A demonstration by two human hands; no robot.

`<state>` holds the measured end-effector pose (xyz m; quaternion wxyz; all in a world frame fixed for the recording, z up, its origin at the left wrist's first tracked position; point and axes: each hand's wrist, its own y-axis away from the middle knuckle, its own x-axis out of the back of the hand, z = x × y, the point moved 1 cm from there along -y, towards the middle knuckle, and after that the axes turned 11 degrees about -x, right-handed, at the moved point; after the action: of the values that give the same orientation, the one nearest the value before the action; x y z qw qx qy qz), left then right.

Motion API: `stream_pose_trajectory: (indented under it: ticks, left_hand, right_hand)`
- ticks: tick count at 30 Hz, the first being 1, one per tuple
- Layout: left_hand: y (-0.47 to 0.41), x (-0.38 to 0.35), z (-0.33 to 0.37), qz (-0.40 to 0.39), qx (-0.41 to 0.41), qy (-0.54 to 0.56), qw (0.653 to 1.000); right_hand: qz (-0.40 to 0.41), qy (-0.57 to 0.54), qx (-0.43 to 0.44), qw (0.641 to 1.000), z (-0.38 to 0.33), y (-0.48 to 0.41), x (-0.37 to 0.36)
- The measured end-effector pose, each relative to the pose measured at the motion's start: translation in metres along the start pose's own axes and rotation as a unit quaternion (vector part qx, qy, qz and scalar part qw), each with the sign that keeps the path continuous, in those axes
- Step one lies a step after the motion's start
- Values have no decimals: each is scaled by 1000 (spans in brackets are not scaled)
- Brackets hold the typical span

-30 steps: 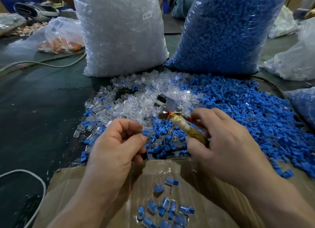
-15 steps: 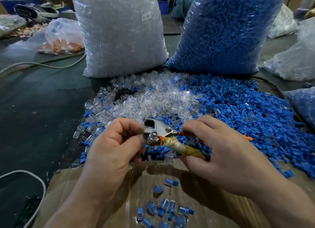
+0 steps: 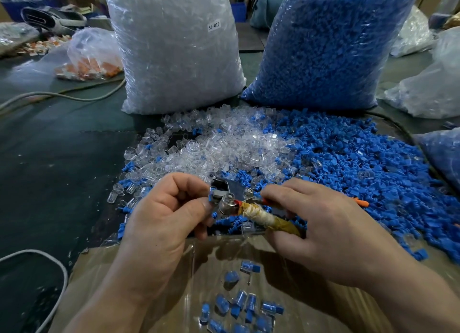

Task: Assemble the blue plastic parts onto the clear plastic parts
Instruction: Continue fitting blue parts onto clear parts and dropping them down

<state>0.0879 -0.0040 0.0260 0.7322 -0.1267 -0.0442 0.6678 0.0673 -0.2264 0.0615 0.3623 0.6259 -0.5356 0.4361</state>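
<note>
Early stage, judged by stock left.
Bags: two, full; clear bag (image 3: pixel 174 49) left, blue bag (image 3: pixel 323 41) right.
Loose piles on surface (image 3: pixel 62 173): clear parts (image 3: pixel 219 146) left, blue parts (image 3: pixel 361 173) right; past counting.
Hands: two. Left hand (image 3: pixel 169 218) curled, pinching a part (image 3: pixel 211 199) at the head of one tool (image 3: pixel 232 196); right hand (image 3: pixel 323 233) gripping its wrapped handle.
Finished pieces (image 3: pixel 239 305) in box (image 3: pixel 104 270), nearest: roughly a dozen in view.

Pliers (image 3: pixel 232 199) partly behind right hand (image 3: pixel 323 230)
</note>
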Motion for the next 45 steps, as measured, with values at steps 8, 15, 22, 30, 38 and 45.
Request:
stream_pose_trajectory:
  ticks: [8,15,22,30,38,45]
  left_hand:
    - [1,-3,7,25,2,15,1000]
    - [-5,-3,4,25,75,-64,995]
    - [3,-19,-1,-4,84,-192,978]
    - [10,-35,12,-17,-37,-306,951]
    - [9,-21,16,-44,36,-234,971]
    - [10,-18,19,-109,-50,-221,968]
  right_hand:
    - [12,2,-17,1000,-5,-1,3]
    - [65,78,-93,990,16,-11,-5]
    - [71,104,-100,987,13,-20,-8]
    - [111,50,63,991,-28,-7,-22]
    - [146,-27,102,984,-30,-3,-21]
    - [15,-265,-71,961,-42,3,-19]
